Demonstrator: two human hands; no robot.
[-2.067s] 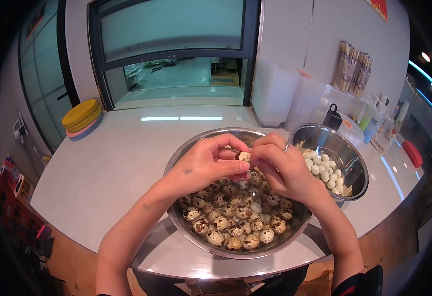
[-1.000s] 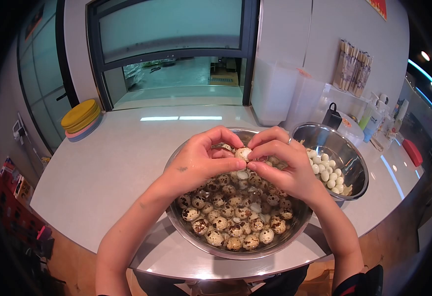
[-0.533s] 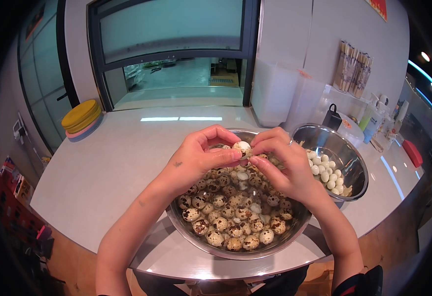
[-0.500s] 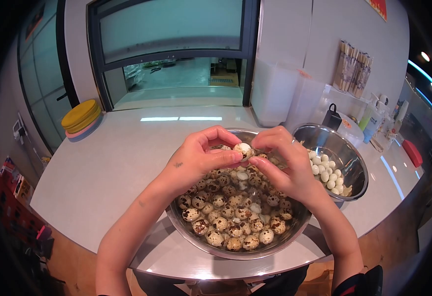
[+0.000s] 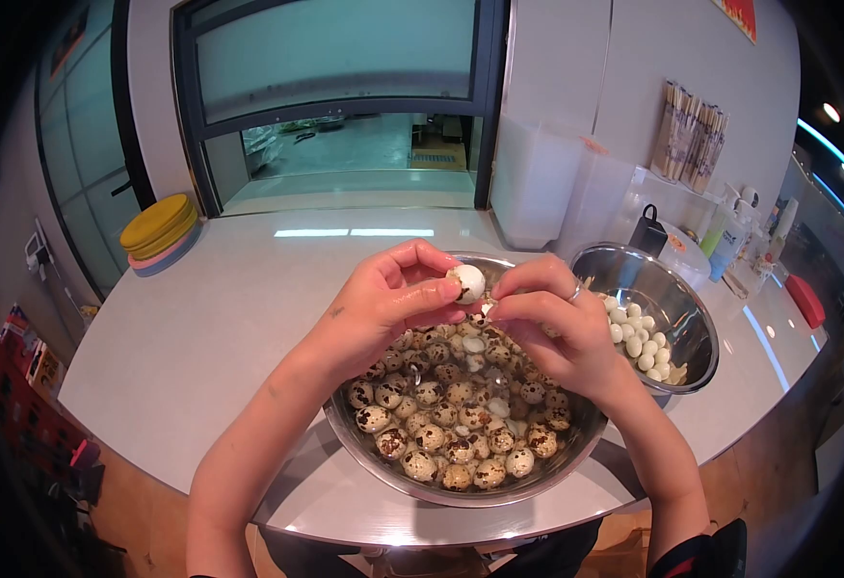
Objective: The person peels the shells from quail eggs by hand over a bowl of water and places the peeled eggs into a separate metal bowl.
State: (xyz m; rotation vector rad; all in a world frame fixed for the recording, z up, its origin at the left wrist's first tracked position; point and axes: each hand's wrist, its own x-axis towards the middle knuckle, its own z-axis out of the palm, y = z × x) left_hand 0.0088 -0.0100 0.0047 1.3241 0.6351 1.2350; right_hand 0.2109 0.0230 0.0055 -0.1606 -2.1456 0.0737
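Between the thumb and fingers of my left hand (image 5: pixel 408 289) is a quail egg (image 5: pixel 467 283), mostly white, with some speckled shell left on its lower side. Just right of it, my right hand (image 5: pixel 557 313) is pinched, a small bit of eggshell (image 5: pixel 487 309) at its thumb and fingertip. Both hands are above a large steel bowl (image 5: pixel 345 445) holding water and many speckled quail eggs (image 5: pixel 459 450). Loose white shell pieces (image 5: pixel 474 344) float among them. Behind my right hand, a smaller steel bowl (image 5: pixel 699 323) contains peeled white eggs (image 5: pixel 636 337).
Stacked yellow, pink and blue plates (image 5: pixel 159 231) stand at the counter's left. Along the back right are translucent white bins (image 5: pixel 538 183), a black box with a loop (image 5: pixel 647 233), bottles (image 5: pixel 727 241), wrapped chopsticks (image 5: pixel 689 135) and a red object (image 5: pixel 804 300). A pass-through window (image 5: pixel 335 67) is behind.
The egg in my left hand shows more bare white and has turned slightly. My right fingers have drawn off it to the right and down, with a shell bit between them.
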